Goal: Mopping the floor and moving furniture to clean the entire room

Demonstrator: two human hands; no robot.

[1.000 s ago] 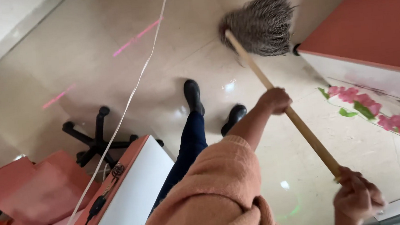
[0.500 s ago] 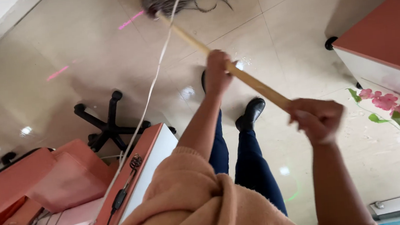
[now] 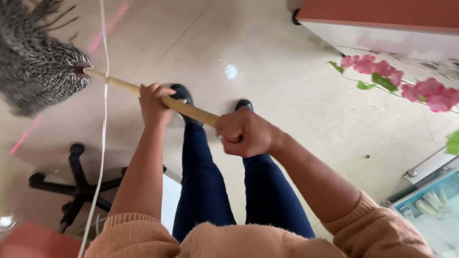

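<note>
Hands first, in the single head view looking straight down: the left hand point(image 3: 154, 103) is wrapped around the wooden handle point(image 3: 145, 93) of a mop, its grip closed full round the shaft with the fingers curled over the top. The right hand point(image 3: 246, 133) is clenched on the near end of the same handle, a tight fist whose grip hides the tip of the stick. The two hands sit near each other along the shaft, left one farther out toward the head.

The mop head point(image 3: 31, 65), a shaggy bundle of grey and white strings, lies on the pale tiled floor point(image 3: 267, 49) at the upper left, well out from the person's feet, with the handle slanting from it down toward the right fist. Two black shoes point(image 3: 183, 94) stand on the tiles just under the handle, and dark blue trousers point(image 3: 206, 185) rise toward the camera. Orange knitted sleeves point(image 3: 139, 234) cover both arms from the elbow back.

A thin white cord point(image 3: 103, 150) hangs down through the left side, crossing in front of the handle. The black star base of a chair point(image 3: 76, 187) rests on the floor at lower left. At upper right stands a desk point(image 3: 394, 1) with a reddish top and white side, and a sprig of pink flowers point(image 3: 400, 80) with green leaves stretches below it.
</note>
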